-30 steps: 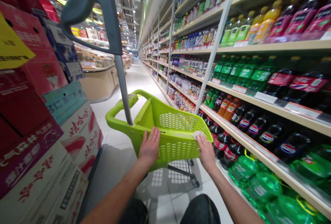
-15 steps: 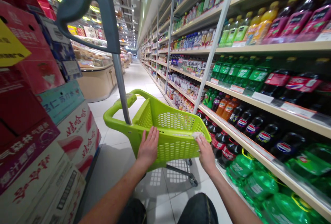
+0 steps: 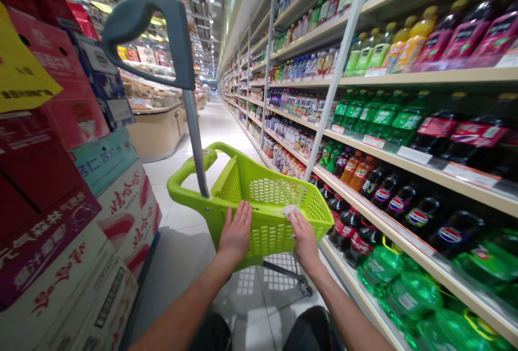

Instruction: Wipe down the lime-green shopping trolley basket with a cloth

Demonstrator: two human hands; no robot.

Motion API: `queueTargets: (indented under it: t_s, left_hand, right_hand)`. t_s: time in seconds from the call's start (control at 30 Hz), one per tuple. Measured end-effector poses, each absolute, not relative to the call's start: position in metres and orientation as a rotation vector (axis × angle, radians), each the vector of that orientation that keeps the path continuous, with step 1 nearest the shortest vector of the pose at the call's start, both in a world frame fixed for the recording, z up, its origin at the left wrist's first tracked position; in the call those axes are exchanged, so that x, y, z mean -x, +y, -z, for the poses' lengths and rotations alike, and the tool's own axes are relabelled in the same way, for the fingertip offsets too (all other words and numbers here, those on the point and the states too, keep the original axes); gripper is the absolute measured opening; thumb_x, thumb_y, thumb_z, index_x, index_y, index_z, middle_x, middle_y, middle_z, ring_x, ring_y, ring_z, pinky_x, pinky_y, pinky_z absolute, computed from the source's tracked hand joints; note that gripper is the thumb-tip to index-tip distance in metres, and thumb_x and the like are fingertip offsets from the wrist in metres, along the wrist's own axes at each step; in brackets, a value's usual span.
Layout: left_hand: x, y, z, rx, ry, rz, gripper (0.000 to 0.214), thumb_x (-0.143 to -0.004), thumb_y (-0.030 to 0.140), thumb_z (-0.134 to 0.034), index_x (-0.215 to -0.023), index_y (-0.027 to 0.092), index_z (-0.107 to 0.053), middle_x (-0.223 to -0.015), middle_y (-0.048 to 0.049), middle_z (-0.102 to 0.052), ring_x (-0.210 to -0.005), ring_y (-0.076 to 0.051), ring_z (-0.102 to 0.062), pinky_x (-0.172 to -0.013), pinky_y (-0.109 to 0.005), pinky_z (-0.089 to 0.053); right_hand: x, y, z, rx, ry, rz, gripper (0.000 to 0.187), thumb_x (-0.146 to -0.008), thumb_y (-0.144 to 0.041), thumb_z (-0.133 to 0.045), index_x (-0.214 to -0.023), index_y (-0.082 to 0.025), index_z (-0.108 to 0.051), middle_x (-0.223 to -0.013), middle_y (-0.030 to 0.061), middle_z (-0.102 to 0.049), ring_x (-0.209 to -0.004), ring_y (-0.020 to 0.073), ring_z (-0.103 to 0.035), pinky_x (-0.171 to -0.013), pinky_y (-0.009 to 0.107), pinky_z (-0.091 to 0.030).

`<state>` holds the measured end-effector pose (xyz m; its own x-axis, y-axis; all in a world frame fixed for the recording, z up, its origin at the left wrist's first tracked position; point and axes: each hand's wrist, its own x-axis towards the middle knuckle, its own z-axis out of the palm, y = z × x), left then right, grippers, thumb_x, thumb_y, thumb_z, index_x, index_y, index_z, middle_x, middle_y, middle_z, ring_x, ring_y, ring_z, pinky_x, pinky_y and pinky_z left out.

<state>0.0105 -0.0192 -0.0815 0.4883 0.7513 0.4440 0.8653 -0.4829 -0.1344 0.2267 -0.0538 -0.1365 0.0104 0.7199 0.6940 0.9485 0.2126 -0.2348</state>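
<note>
The left hand [image 3: 237, 229] lies flat on the near side of a green shopping cart [image 3: 265, 224], fingers straight and close together, gripping nothing. To its right, the right hand [image 3: 303, 235] pinches a crumpled white cloth [image 3: 290, 210] against the cart's near top edge, its fingers bent over that edge. The cart's basket opens just beyond both hands. Up and left of the left hand rises a metal pole [image 3: 194, 135] with a grey loop handle [image 3: 186, 43]. Stacked cartons [image 3: 121, 200] stand farther left; shelves of bottles [image 3: 388, 200] line the right hand's far side, and a wheel [image 3: 305, 288] shows below that hand.
</note>
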Motion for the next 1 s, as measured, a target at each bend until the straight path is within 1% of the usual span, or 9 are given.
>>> queueTargets:
  t_s: [0.1, 0.2, 0.33, 0.47, 0.57, 0.63, 0.73, 0.9, 1.0]
  left_hand:
    - [-0.014, -0.019, 0.085, 2.394, -1.348, 0.493, 0.059, -0.070, 0.010, -0.034, -0.129, 0.009, -0.035, -0.139, -0.0093, -0.030, -0.131, -0.022, -0.021, -0.106, -0.046, -0.015]
    - [-0.016, -0.020, 0.086, 2.414, -1.323, 0.522, 0.057, -0.071, 0.011, -0.035, -0.128, 0.010, -0.038, -0.138, -0.0090, -0.032, -0.130, -0.022, -0.023, -0.106, -0.047, -0.015]
    - [0.014, -0.022, 0.069, 2.394, -1.284, 0.644, 0.055, -0.071, 0.013, -0.038, -0.126, 0.013, -0.041, -0.136, -0.0077, -0.038, -0.129, -0.020, -0.027, -0.107, -0.046, -0.011]
    - [0.069, -0.015, 0.040, 1.991, -1.571, 0.892, 0.055, -0.073, 0.014, -0.037, -0.128, 0.006, -0.035, -0.137, -0.0148, -0.034, -0.129, -0.025, -0.025, -0.106, -0.051, -0.009]
    - [0.090, -0.009, 0.029, 1.935, -1.669, 0.824, 0.056, -0.072, 0.014, -0.037, -0.127, 0.005, -0.036, -0.137, -0.0153, -0.035, -0.129, -0.028, -0.023, -0.103, -0.055, -0.014]
    - [0.091, -0.007, 0.030, 1.991, -1.656, 0.752, 0.056, -0.070, 0.013, -0.038, -0.126, 0.006, -0.038, -0.136, -0.0140, -0.036, -0.130, -0.028, -0.023, -0.103, -0.053, -0.017]
    - [0.085, -0.011, 0.035, 2.037, -1.627, 0.722, 0.057, -0.070, 0.014, -0.039, -0.127, 0.008, -0.038, -0.137, -0.0127, -0.034, -0.130, -0.026, -0.023, -0.103, -0.052, -0.018]
    - [0.088, -0.013, 0.037, 2.057, -1.587, 0.733, 0.055, -0.072, 0.012, -0.036, -0.127, 0.012, -0.039, -0.136, -0.0091, -0.036, -0.129, -0.024, -0.026, -0.103, -0.054, -0.014]
    - [0.092, -0.010, 0.036, 2.050, -1.563, 0.755, 0.057, -0.069, 0.009, -0.035, -0.126, 0.013, -0.040, -0.135, -0.0079, -0.039, -0.127, -0.023, -0.029, -0.104, -0.054, -0.012]
  right_hand:
    - [-0.232, -0.051, 0.133, 1.630, -1.638, 0.408, 0.059, -0.064, 0.007, -0.029, -0.115, -0.012, -0.053, -0.126, 0.0142, -0.048, -0.123, 0.0216, -0.036, -0.097, 0.044, -0.035]
    - [-0.197, -0.045, 0.124, 1.554, -1.747, 0.348, 0.060, -0.064, 0.007, -0.030, -0.117, -0.009, -0.053, -0.127, 0.0153, -0.046, -0.125, 0.0214, -0.033, -0.099, 0.042, -0.035]
    - [-0.161, -0.038, 0.116, 1.408, -1.875, 0.260, 0.060, -0.064, 0.006, -0.031, -0.118, -0.011, -0.052, -0.130, 0.0128, -0.044, -0.125, 0.0210, -0.032, -0.101, 0.039, -0.033]
    - [-0.166, -0.030, 0.109, 1.448, -1.694, 0.211, 0.060, -0.063, 0.006, -0.029, -0.115, -0.012, -0.055, -0.125, 0.0120, -0.049, -0.120, 0.0216, -0.041, -0.100, 0.039, -0.035]
    - [-0.137, -0.021, 0.093, 1.406, -1.724, 0.174, 0.058, -0.066, 0.006, -0.029, -0.115, -0.011, -0.055, -0.124, 0.0125, -0.050, -0.119, 0.0218, -0.042, -0.100, 0.038, -0.036]
    - [-0.097, -0.018, 0.077, 1.323, -1.804, 0.147, 0.057, -0.067, 0.005, -0.033, -0.119, -0.012, -0.051, -0.127, 0.0108, -0.048, -0.121, 0.0200, -0.040, -0.101, 0.034, -0.035]
    - [-0.042, -0.020, 0.060, 1.117, -1.947, 0.103, 0.049, -0.073, -0.001, -0.039, -0.121, -0.010, -0.049, -0.130, 0.0132, -0.043, -0.124, 0.0207, -0.035, -0.102, 0.036, -0.032]
    - [-0.035, -0.023, 0.036, 0.898, -2.076, 0.251, 0.042, -0.078, -0.006, -0.038, -0.117, -0.013, -0.053, -0.122, 0.0111, -0.052, -0.119, 0.0187, -0.041, -0.099, 0.036, -0.036]
    - [-0.048, -0.011, -0.021, 0.830, -1.911, 0.446, 0.044, -0.080, -0.005, -0.033, -0.121, -0.012, -0.048, -0.127, 0.0102, -0.048, -0.124, 0.0171, -0.035, -0.101, 0.036, -0.033]
